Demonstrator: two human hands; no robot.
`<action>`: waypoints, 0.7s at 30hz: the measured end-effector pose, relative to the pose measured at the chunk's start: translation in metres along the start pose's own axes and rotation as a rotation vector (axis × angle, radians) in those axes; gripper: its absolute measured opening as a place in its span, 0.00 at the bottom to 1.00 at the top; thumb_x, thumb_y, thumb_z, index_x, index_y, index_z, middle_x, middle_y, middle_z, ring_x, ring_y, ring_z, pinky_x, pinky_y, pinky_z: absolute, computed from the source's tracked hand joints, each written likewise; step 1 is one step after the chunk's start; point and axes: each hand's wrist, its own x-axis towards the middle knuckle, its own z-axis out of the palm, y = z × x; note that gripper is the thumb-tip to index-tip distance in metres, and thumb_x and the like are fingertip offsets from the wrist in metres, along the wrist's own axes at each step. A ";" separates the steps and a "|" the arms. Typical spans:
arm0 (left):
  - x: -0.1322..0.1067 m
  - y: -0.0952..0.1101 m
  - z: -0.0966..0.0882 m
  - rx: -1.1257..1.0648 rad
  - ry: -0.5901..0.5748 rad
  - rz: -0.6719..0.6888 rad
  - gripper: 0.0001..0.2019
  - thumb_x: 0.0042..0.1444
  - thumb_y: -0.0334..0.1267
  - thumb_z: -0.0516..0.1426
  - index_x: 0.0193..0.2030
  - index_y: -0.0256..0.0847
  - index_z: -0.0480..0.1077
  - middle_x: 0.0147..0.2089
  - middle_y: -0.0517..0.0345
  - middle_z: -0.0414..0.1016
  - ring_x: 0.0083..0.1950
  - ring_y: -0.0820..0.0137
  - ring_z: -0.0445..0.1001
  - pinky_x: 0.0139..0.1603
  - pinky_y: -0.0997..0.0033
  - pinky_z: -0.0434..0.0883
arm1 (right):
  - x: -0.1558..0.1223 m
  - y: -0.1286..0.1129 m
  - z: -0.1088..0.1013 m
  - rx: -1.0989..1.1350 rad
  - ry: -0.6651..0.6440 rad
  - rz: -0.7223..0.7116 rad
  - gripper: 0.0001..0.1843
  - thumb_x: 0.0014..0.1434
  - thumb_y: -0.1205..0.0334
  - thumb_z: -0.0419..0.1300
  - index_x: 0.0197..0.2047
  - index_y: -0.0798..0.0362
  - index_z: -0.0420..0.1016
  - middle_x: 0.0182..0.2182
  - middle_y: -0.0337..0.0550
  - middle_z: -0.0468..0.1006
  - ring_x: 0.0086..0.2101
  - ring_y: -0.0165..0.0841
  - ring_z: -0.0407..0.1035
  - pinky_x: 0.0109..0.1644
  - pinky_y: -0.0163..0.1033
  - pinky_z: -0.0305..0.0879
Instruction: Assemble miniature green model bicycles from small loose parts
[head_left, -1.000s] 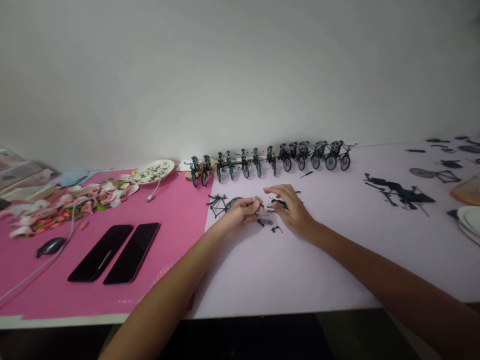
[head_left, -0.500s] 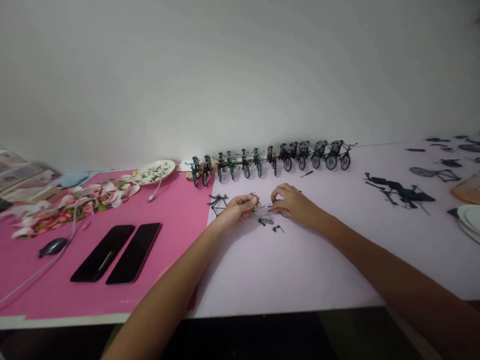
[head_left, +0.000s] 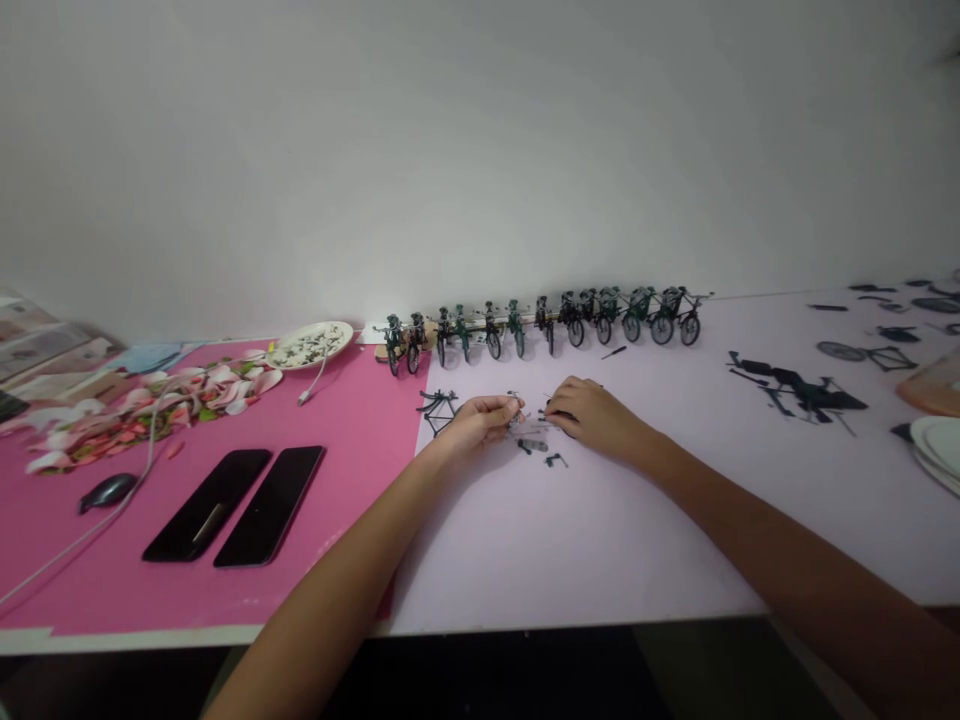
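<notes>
Between thumb and fingers, my left hand (head_left: 484, 420) pinches a small silvery model bicycle part (head_left: 514, 412), its exact kind too small to tell. To its right, my right hand (head_left: 589, 408) is bent down to the table, fingertips closed together over small dark pieces; what they hold, if anything, is hidden. Just below and between the hands lie a grey elongated part (head_left: 533, 444) and a little dark part (head_left: 556, 460). A dark bicycle frame (head_left: 439, 408) rests left of my left hand.
Assembled model bicycles (head_left: 577, 322) stand in a row by the wall, a small screwdriver (head_left: 613, 353) in front. Loose dark parts (head_left: 802, 388) lie at right. Two phones (head_left: 270, 505), a mouse (head_left: 108, 492), petals (head_left: 142, 420) and a plate (head_left: 341, 340) of bits are on the left.
My right hand has lowered slightly, its fingers drawn closer together over the parts. My left hand keeps its pinch, the held part turned a little. The view has shifted slightly.
</notes>
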 end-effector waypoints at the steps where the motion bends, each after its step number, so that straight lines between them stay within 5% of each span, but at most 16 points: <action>1: 0.000 -0.001 0.000 0.002 0.002 0.000 0.24 0.45 0.52 0.74 0.33 0.31 0.77 0.28 0.59 0.68 0.22 0.83 0.50 0.24 0.73 0.43 | 0.000 0.000 0.000 0.005 0.015 0.001 0.13 0.71 0.62 0.58 0.43 0.49 0.85 0.39 0.47 0.85 0.45 0.44 0.71 0.48 0.50 0.67; 7: 0.002 -0.002 0.000 0.024 0.022 -0.001 0.25 0.42 0.54 0.75 0.32 0.31 0.78 0.36 0.52 0.74 0.22 0.84 0.52 0.24 0.73 0.45 | 0.005 0.012 0.011 -0.097 0.140 0.008 0.12 0.70 0.62 0.59 0.45 0.49 0.86 0.40 0.50 0.84 0.49 0.47 0.68 0.51 0.52 0.65; 21: 0.004 -0.003 -0.001 0.050 0.012 -0.003 0.27 0.41 0.56 0.75 0.32 0.32 0.77 0.33 0.55 0.71 0.22 0.84 0.51 0.24 0.73 0.44 | 0.012 0.017 0.021 -0.264 0.012 -0.044 0.18 0.63 0.80 0.57 0.45 0.52 0.84 0.42 0.50 0.84 0.51 0.46 0.67 0.49 0.47 0.60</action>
